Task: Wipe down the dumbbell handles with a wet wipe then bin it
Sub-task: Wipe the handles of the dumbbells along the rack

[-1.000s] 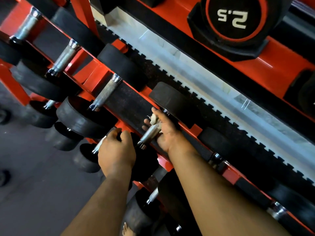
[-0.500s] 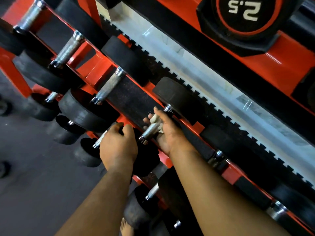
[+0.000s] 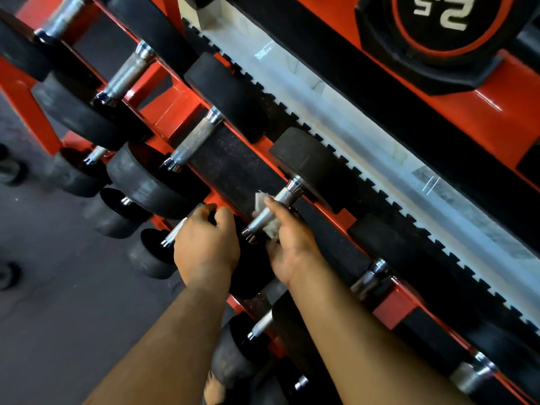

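The right hand (image 3: 287, 244) was under the dumbbell handle (image 3: 270, 213), its grip grasping a wet wipe (image 3: 270, 229) against the knurled steel; fingers curled up round the far side of the handle, thumb on the near side. The wipe, white and crumpled, showed in two bits: one scrap poking out just above the fingertips, one bunched between palm and handle. That handle belonged to a black dumbbell lying on the red rack (image 3: 175, 112), its far head (image 3: 306, 165) just past the hand, its near head mostly hidden below the two hands.

The left hand (image 3: 206, 249) was just beside the handle, on the near side, knuckles up, fingers hooked over the edge of the near black head; its grip was clenched on that head, as far as could be seen, fingertips out of sight. Both forearms were bare.

Along the rack away from the wiped handle lay more black dumbbells in a row, each with a bare knurled handle: the next one (image 3: 195, 140) just beyond it, another (image 3: 125, 76) further on. On the other side of the wiped handle, one more steel handle (image 3: 369, 277) sat close to the right forearm. Above the wiped handle, on an upper tier, stood a black-and-red weight marked 2.5 (image 3: 438, 21). Below the rack was dark grey floor (image 3: 58, 317).
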`<state>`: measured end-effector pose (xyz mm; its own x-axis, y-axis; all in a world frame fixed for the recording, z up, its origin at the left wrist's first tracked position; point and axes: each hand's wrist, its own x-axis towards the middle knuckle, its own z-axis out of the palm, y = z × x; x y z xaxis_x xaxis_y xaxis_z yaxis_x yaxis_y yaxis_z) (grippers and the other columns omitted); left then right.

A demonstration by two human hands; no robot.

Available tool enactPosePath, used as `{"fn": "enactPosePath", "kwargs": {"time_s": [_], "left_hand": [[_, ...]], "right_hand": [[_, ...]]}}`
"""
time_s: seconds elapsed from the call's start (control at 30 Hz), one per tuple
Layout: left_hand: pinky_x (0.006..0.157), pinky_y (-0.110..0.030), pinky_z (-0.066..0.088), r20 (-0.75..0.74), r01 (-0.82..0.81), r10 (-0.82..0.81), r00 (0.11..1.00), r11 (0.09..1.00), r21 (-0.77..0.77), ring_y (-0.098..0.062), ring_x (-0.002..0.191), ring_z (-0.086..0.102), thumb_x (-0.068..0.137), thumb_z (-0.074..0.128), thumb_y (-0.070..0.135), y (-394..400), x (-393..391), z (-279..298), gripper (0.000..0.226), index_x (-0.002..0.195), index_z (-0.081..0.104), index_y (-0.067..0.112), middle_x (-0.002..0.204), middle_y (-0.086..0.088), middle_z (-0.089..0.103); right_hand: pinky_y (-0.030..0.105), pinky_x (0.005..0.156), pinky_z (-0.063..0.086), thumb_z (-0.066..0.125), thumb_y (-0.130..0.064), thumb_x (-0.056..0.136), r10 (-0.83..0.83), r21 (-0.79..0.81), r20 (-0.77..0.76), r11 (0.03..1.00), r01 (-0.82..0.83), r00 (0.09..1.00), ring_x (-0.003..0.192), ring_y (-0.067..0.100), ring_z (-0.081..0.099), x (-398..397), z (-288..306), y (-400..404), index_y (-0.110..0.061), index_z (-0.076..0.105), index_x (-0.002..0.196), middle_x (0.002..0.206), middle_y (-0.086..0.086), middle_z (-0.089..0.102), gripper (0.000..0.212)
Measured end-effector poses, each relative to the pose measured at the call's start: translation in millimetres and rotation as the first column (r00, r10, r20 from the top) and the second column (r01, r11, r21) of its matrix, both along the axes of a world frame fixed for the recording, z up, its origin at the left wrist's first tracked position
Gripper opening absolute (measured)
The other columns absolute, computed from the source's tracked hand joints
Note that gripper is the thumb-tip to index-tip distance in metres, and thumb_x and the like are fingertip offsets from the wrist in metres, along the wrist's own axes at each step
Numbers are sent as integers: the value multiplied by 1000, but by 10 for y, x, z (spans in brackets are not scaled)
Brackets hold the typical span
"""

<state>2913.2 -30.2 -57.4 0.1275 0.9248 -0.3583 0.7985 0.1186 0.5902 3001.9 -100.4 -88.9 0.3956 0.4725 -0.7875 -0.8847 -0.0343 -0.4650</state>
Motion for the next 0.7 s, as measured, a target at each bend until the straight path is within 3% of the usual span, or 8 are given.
{"fn": "enactPosePath", "kwargs": {"time_s": [0.1, 0.2, 0.3, 0.37, 0.43, 0.53, 0.63, 0.7], "left_hand": [[72, -40, 51, 1, -3, 3, 1000, 1000, 1, -30, 76, 59, 91, 46, 36, -6, 3, 1, 15, 83, 58, 32, 76, -1, 64], [71, -40, 52, 5, 4, -4, 1000, 1000, 16, -30, 78, 60, 91, 45, 38, 1, 5, -25, 20, 83, 61, 29, 76, -1, 64], [64, -37, 40, 0, 13, -13, 1000, 999, 29, -30, 78, 59, 91, 46, 37, 11, 6, -54, 24, 82, 63, 23, 73, 0, 61], [65, -36, 38, -9, 13, -13, 1000, 1000, 23, -30, 78, 58, 92, 46, 38, 16, 0, -58, 25, 84, 63, 23, 73, 1, 59], [66, -36, 38, -19, 10, -10, 1000, 1000, 19, -29, 79, 56, 92, 46, 37, 14, 0, -49, 24, 85, 64, 22, 72, 1, 57], [67, -36, 38, -22, 10, -9, 1000, 1000, 25, -30, 78, 55, 91, 45, 36, 18, 4, -28, 25, 84, 63, 20, 72, 0, 57], [68, -36, 40, -20, 18, -17, 1000, 999, 27, -30, 80, 56, 92, 45, 36, 14, -2, -33, 25, 87, 64, 21, 76, -1, 59], [67, -37, 40, -17, 17, -16, 1000, 999, 30, -30, 80, 56, 91, 45, 37, 22, -6, -38, 26, 87, 65, 21, 75, 0, 59]], "right_hand": [[35, 70, 58, 79, -24, 80, -90, -87, 105, 991, 99, 990, 88, 22, 73, -118, -18, -57, -16, 68, 114, 103, 8, 74, 36], [26, 61, 57, 79, -28, 80, 114, -165, 40, 981, -106, 993, 69, 13, 71, -19, 40, 76, -14, 71, 97, 89, 3, 73, 23], [18, 54, 49, 73, -28, 86, 252, -175, 21, 954, -245, 967, 60, 14, 62, 31, 64, 153, -15, 64, 75, 73, 3, 66, 19], [23, 62, 54, 73, -27, 88, 278, -146, 63, 953, -267, 958, 69, 16, 66, -82, 39, 81, -13, 69, 86, 79, 5, 72, 15], [30, 82, 57, 71, -25, 92, 322, -152, 95, 940, -306, 942, 94, 18, 71, -214, 14, -34, -14, 69, 113, 107, 9, 75, 23], [39, 100, 53, 59, -20, 98, 524, -303, 241, 841, -449, 817, 109, 20, 67, -300, 18, -222, -20, 64, 118, 117, 5, 71, 21], [46, 98, 53, 51, -20, 91, 710, -512, 388, 697, -503, 588, 106, 23, 67, -342, 76, -363, -22, 69, 112, 111, 5, 72, 28], [48, 92, 55, 54, -15, 94, 740, -538, 423, 669, -512, 523, 99, 24, 69, -270, 145, -414, -17, 73, 107, 103, 8, 74, 23]]}}
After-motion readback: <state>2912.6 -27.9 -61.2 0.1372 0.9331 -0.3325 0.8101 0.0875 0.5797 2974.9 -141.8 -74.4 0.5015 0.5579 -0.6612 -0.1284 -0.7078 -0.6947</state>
